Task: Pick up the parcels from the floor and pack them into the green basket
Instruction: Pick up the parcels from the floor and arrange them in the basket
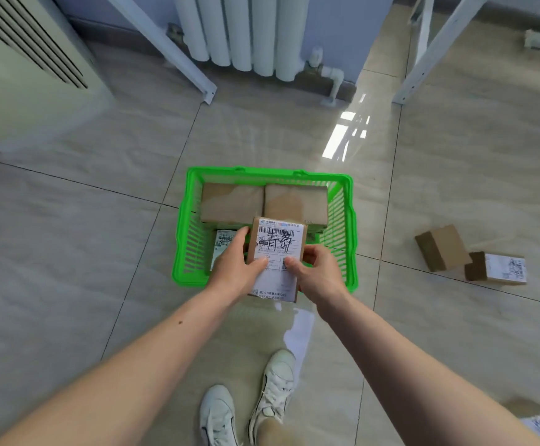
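A green basket (185,220) stands on the tiled floor in front of me. Two plain brown parcels (231,202) (296,202) lie side by side at its far end, and a labelled parcel (223,244) lies lower at its near left, partly hidden. Over the basket's near half I hold a brown parcel with a white shipping label (278,249). My left hand (236,268) grips its left edge and my right hand (317,272) grips its right edge, thumbs on the label.
Two more parcels (442,247) (497,267) lie on the floor at the right, and another (534,420) sits at the bottom right corner. A radiator (239,30), white frame legs (165,46) and a cabinet (27,66) stand at the back. My shoes (246,403) are just behind the basket.
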Action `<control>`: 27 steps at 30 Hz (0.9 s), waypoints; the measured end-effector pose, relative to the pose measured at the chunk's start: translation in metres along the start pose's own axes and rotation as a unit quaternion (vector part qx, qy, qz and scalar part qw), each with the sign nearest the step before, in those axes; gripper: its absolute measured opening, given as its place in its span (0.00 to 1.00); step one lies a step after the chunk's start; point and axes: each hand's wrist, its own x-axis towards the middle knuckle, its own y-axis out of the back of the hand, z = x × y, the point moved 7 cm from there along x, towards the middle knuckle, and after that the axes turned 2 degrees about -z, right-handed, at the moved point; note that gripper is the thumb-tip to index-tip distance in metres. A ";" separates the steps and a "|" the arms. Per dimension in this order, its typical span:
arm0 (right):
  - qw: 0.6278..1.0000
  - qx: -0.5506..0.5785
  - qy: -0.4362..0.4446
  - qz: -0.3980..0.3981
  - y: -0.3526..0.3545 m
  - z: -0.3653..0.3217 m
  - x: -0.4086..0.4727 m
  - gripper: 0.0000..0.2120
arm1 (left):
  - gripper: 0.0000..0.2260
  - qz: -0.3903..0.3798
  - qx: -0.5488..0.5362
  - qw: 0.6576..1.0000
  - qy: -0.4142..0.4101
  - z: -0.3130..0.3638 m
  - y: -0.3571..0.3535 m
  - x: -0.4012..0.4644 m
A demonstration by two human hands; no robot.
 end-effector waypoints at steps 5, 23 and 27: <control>1.000 -0.017 0.021 -0.008 -0.035 0.036 0.082 0.26 | 0.36 0.001 -0.006 1.000 -0.013 -0.044 -0.012 0.070; 0.984 -0.157 -0.038 -0.076 -0.107 0.116 0.212 0.12 | 0.24 -0.034 0.141 0.988 0.048 -0.157 -0.052 0.204; 0.980 -0.184 -0.036 -0.070 -0.101 0.116 0.216 0.11 | 0.38 -0.067 0.181 0.981 0.028 -0.150 -0.061 0.208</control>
